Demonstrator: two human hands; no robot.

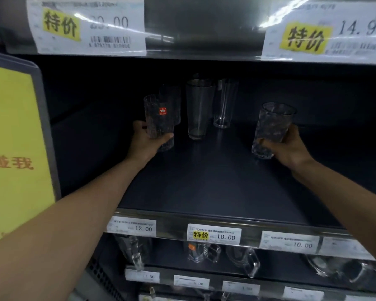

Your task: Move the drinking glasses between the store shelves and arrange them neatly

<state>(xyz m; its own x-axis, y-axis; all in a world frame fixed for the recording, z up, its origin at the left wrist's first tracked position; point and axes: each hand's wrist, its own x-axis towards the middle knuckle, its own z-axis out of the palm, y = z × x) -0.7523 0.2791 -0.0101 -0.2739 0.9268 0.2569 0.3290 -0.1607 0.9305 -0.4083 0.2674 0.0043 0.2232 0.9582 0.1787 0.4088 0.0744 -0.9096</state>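
Note:
My left hand [147,141] grips a textured clear glass [157,118] with a red sticker, upright over the left part of the dark shelf [215,181]. Another textured glass [272,127] is held low down by my right hand [287,146], tilted a little to the right, its base near the shelf surface. Behind them stand a tall plain glass [199,109], a slimmer clear glass [225,105] and a dim textured glass [172,98] at the back left.
The upper shelf edge carries price tags [87,26] close overhead. A yellow sign [15,148] juts out at the left. Along the shelf's front rail [214,234] are price labels; below it hang glass mugs [243,260] on lower shelves.

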